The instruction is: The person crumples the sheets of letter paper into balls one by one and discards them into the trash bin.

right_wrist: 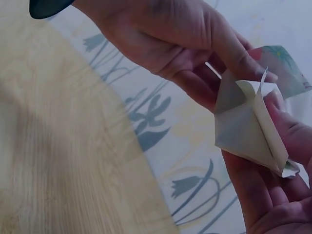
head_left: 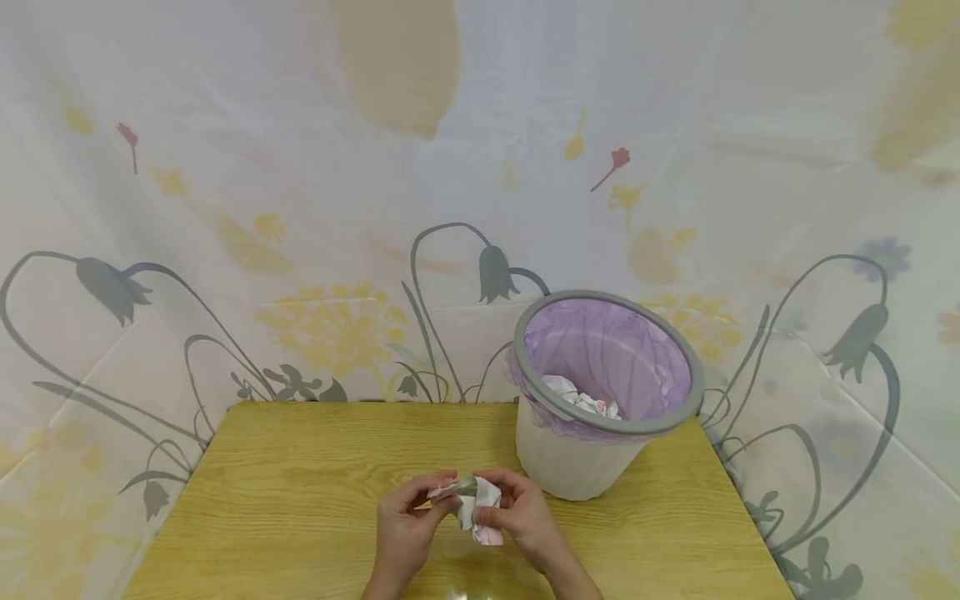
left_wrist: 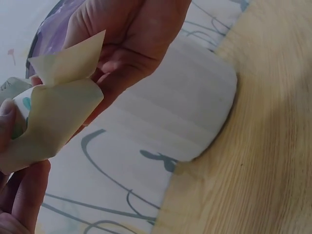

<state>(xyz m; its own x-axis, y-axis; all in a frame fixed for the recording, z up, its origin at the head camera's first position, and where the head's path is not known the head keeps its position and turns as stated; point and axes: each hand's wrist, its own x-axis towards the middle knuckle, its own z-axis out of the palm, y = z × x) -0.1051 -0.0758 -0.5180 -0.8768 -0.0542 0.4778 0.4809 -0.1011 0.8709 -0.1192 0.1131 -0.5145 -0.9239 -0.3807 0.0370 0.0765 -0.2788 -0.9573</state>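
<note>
Over the front of the table, both hands hold a small creased piece of paper (head_left: 487, 493) with a pink and green print on its outer side. My left hand (head_left: 403, 529) pinches its left end between thumb and fingers. At the other end, the thumb and fingers of my right hand (head_left: 531, 521) grip it. In the left wrist view the paper (left_wrist: 61, 117) shows a plain pale side with a pointed flap standing up. From the right wrist, the folded paper (right_wrist: 246, 129) spans both hands, and a printed corner shows beyond the fingers.
A white bin (head_left: 577, 462) with a grey rim stands on the wooden table (head_left: 300, 492), right of and beyond the hands. Its purple liner (head_left: 600, 354) holds crumpled printed paper (head_left: 577, 400). Behind the table hangs a flower-patterned cloth (head_left: 300, 208).
</note>
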